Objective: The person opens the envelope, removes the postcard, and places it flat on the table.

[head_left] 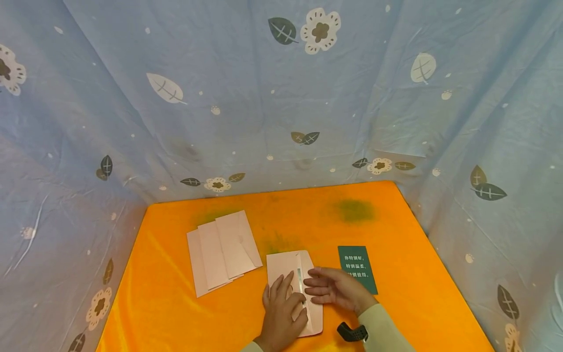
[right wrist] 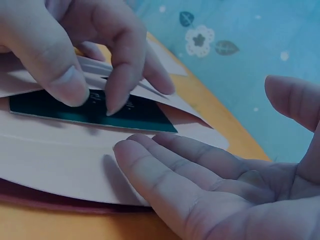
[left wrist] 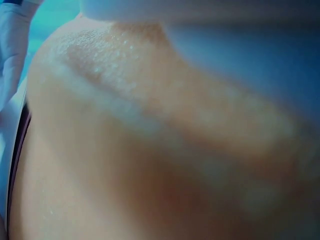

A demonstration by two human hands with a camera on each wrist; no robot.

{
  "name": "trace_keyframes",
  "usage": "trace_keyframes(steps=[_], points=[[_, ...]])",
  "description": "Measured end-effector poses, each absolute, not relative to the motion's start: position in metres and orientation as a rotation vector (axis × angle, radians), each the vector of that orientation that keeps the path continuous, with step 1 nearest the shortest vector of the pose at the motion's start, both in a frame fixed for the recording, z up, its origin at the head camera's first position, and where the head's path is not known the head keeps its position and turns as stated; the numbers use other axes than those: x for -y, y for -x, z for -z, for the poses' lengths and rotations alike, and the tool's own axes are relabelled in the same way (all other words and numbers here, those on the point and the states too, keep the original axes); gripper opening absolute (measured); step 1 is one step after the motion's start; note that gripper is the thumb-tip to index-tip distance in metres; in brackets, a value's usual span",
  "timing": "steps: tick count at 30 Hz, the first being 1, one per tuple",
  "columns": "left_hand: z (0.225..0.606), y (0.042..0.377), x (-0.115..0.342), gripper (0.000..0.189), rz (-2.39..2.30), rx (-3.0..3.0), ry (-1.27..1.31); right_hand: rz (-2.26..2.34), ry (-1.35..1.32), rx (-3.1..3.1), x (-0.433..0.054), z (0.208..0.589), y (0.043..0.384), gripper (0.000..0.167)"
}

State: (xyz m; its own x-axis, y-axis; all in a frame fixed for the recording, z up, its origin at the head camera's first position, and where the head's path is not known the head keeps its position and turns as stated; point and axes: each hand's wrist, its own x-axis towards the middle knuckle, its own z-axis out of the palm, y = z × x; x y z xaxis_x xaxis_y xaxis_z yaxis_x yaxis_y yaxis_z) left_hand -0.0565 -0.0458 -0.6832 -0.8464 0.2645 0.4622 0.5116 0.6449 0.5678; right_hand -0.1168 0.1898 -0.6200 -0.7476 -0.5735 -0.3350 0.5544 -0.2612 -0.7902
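Note:
A pale pink envelope point(head_left: 281, 264) lies on the table, its flap side toward my right hand. Inside its mouth sits a dark green card point(right wrist: 145, 118), with one long edge showing. My left hand point(head_left: 281, 305) rests on the envelope, fingers spread. Its thumb and a bent finger reach into the mouth and touch the card, without a clear pinch. Palm up, my right hand point(head_left: 336, 288) holds nothing; its straight fingers lie over the envelope flap point(right wrist: 55, 160). Blurred skin fills most of the left wrist view, hiding the left fingertips there.
Several pink envelopes point(head_left: 233, 244) overlap to the left. A green card with white writing point(head_left: 354, 259) lies to the right, partly behind my right hand. A black band point(head_left: 352, 333) is by my right wrist. Patterned blue curtains point(head_left: 264, 98) surround the orange-covered table point(head_left: 167, 254).

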Motion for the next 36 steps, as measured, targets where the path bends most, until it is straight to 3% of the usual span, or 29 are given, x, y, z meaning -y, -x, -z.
trace_keyframes(steps=[36], points=[[0.682, 0.058, 0.044, 0.02, 0.987, 2.506, 0.609, 1.978, -0.146, -1.581, -0.147, 0.63, 0.123, 0.042]])
